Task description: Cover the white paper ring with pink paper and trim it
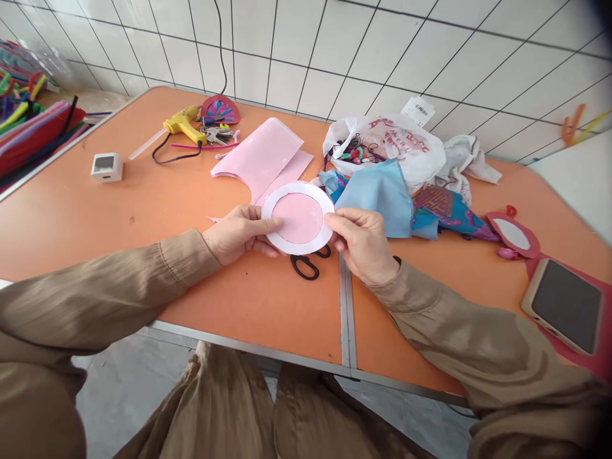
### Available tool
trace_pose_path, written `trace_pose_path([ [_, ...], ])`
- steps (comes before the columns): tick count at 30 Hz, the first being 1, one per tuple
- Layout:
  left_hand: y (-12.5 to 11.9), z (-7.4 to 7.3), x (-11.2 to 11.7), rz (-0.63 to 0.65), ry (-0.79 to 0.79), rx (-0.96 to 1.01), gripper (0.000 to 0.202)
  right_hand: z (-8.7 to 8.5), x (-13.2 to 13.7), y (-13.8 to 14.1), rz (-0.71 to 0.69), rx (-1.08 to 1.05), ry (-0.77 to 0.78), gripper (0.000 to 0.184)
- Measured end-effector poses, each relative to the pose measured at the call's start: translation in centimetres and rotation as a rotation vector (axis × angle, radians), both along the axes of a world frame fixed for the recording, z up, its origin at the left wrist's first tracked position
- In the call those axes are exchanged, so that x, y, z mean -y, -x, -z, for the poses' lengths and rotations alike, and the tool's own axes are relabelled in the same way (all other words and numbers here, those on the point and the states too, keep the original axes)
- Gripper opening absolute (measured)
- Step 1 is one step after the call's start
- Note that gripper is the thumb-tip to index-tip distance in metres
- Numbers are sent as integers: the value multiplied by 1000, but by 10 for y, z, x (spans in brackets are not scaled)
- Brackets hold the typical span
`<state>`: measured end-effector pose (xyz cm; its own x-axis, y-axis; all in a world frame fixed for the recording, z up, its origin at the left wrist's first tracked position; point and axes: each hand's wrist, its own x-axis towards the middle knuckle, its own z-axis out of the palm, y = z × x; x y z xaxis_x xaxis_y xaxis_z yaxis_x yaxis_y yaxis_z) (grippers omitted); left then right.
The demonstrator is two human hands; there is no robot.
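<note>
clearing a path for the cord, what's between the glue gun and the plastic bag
In the head view, the keys and then the pink sheeting lie between the glue gun and the plastic bag.

Bright, diffuse light, source out of frame; only soft shadows on the orange tabletop (229, 299). Wide-angle stretch slants the tiled wall (296, 38), and the top-right corner goes black. White ring (299, 247) reads crisp, print on the plastic bag (421, 156) smeary.
</note>
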<state>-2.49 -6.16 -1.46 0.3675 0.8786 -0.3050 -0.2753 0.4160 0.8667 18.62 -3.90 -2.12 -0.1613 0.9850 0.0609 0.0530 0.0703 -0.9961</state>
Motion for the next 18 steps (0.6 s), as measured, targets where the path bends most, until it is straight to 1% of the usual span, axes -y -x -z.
trace_pose_path([
  [4,-2,3,0,-51,-4,21,25,0,2,1,-23,30,-14,42],
  [11,-4,4,1,-85,-30,13,33,3,4,0,-39,-1,-10,37],
  [14,-4,5,2,-126,-30,43,38,4,5,0,-44,-11,-4,37],
  [18,-5,4,2,-172,-28,56,36,5,5,1,-42,-15,-6,37],
])
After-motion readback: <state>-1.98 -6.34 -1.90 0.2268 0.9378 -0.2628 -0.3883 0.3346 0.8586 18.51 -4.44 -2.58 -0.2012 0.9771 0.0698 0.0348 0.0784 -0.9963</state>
